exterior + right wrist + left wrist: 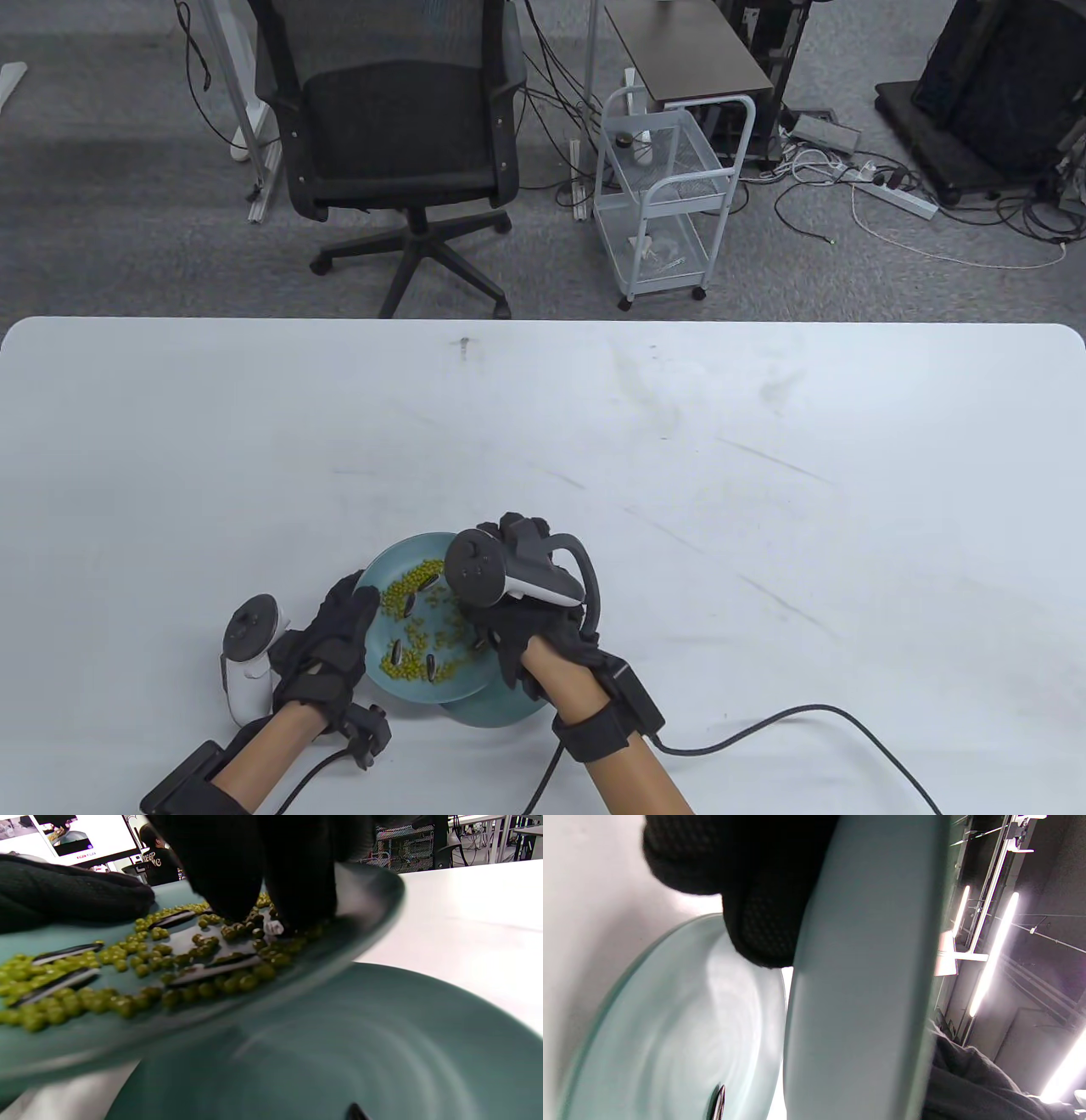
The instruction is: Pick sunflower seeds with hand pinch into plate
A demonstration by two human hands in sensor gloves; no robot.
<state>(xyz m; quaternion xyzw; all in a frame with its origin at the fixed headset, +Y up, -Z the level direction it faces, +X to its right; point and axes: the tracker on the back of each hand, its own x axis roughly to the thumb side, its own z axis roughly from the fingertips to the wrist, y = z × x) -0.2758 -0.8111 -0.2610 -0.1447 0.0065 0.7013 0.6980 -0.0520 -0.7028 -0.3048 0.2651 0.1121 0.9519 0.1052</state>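
With my left hand holding the upper teal ceramic plate by its rim, my right hand fingers dip almost together among striped sunflower seeds and green beans—whether they hold one I cannot tell—so I'd pinch a single seed cleanly for the lower teal plate.
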